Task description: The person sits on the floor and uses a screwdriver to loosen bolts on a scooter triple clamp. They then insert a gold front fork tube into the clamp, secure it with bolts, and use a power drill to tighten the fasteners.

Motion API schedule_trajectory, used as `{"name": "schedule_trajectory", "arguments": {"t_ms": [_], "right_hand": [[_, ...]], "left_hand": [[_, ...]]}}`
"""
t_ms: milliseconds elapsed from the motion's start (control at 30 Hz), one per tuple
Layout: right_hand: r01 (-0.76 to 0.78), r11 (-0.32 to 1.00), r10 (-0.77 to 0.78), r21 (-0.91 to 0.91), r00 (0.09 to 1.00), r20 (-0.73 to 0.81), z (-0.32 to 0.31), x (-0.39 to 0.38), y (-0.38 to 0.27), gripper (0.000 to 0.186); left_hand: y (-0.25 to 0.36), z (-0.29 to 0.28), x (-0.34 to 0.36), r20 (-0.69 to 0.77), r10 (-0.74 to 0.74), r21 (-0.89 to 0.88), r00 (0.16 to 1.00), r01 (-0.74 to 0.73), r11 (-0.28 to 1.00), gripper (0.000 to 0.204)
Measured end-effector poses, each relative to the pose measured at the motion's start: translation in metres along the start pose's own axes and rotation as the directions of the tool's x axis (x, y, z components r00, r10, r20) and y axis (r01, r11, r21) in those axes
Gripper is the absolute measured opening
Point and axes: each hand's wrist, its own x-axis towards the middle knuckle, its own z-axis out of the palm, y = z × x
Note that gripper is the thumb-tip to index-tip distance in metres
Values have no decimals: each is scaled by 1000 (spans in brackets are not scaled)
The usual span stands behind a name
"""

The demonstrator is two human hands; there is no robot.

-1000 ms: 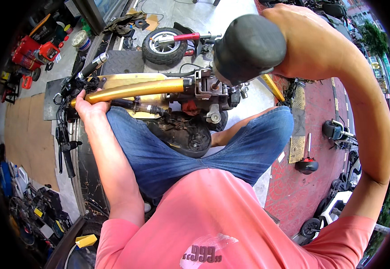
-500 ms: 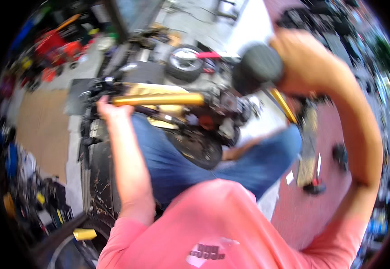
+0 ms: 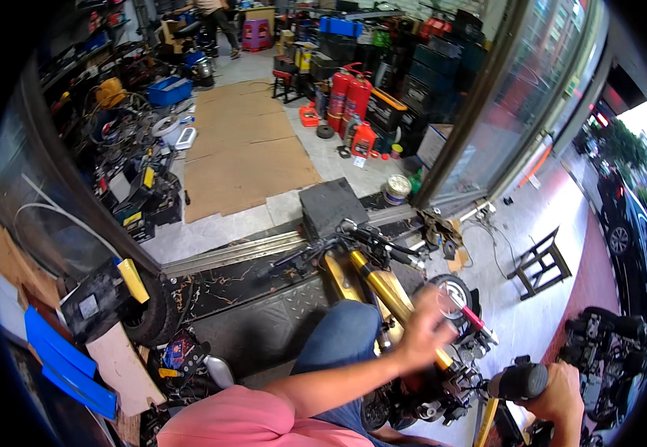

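"Where's the left hand (image 3: 429, 328)?"
"Out in front, at the end of the left arm (image 3: 349, 386). The arm is bare. It goes from the shoulder (image 3: 227, 413) over to the right and a bit up."
"What are its fingers doing?"
"They look spread apart. The hand is blurry, so I can't see each finger well."
"And the right hand (image 3: 558, 393)?"
"It's lower and more to the right, well apart from the left one. It's curled round tight, like a fist, and its back shows."
"And the right arm (image 3: 569, 432)?"
"Just a little bit, below the hand."
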Motion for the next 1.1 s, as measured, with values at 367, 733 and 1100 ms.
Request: {"name": "schedule_trajectory", "arguments": {"t_ms": [367,733,1100], "right_hand": [[-45,999,47,-26,994,99,-8,-9,8,48],[-14,993,-7,115,983,183,-37,0,8,42],[-93,564,413,821,892,-183,28,-69,97,27]], "left_hand": [[15,75,-74,673,122,-95,729,-79,992,27],[20,74,-56,595,319,-128,738,-305,944,14],[24,71,-44,761,178,-40,624,-228,973,14]]}}
